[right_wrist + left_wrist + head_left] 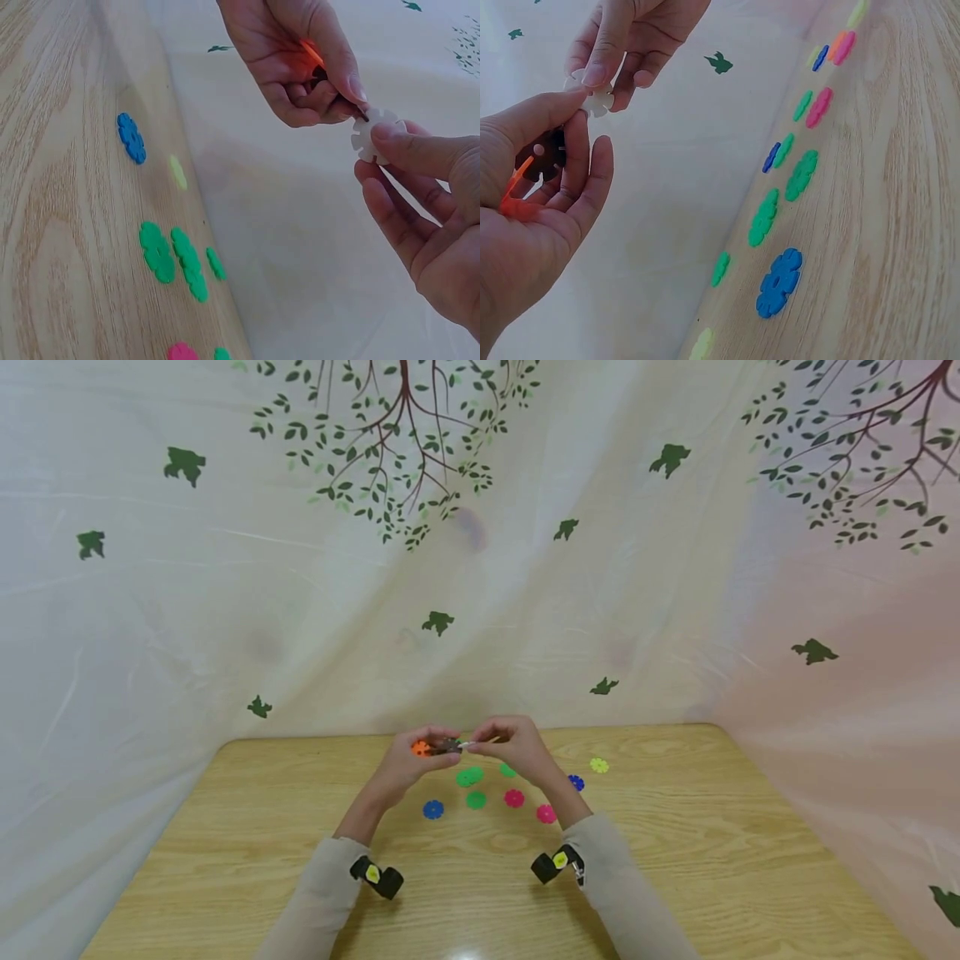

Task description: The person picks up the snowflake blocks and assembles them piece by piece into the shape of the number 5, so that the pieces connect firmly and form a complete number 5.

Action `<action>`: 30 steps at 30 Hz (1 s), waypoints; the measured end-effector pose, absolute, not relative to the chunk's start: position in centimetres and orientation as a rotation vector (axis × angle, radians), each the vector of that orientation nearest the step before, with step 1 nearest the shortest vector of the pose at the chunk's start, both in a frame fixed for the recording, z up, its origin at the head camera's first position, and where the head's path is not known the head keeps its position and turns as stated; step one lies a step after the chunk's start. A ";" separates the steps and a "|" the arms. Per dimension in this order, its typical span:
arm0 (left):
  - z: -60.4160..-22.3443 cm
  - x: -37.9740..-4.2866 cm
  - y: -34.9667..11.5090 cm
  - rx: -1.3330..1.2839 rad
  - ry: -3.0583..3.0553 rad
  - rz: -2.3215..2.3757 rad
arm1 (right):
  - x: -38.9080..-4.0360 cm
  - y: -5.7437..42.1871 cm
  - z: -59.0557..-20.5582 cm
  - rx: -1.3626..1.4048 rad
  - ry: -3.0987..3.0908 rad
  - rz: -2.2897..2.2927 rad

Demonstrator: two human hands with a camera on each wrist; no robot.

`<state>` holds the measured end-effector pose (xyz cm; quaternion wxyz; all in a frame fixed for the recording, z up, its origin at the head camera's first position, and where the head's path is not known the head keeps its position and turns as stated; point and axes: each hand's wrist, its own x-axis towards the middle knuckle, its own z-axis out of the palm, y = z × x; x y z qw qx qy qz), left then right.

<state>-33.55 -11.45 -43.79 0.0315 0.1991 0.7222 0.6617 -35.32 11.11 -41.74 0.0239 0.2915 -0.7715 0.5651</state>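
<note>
Up in the air, the white disc is pinched by the right hand, its rim held right at the fingertips of the left hand, by which the dark disc is gripped, orange disc palmward.

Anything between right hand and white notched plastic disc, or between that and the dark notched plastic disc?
Nothing visible between right hand and white disc: it's pinching it. Between white disc and dark disc: the left hand, at the white disc's edge; any join is hidden.
</note>
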 end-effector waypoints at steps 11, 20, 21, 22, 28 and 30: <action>-43.7 -33.5 -11.6 0.638 2.179 2.062 | -35.1 10.5 -41.8 0.888 -2.317 1.810; -43.5 -33.7 -11.5 0.627 2.192 2.022 | -34.9 10.2 -41.6 0.880 -2.304 1.778; -43.4 -33.7 -11.5 0.623 2.184 2.021 | -34.9 10.2 -41.6 0.873 -2.308 1.783; -43.4 -33.7 -11.5 0.619 2.177 2.020 | -34.9 10.2 -41.5 0.870 -2.311 1.787; -43.3 -33.9 -11.8 0.606 2.170 1.998 | -35.4 10.4 -41.4 0.850 -2.395 1.760; -43.4 -34.0 -11.9 0.606 2.178 1.987 | -35.5 10.4 -41.4 0.857 -2.438 1.743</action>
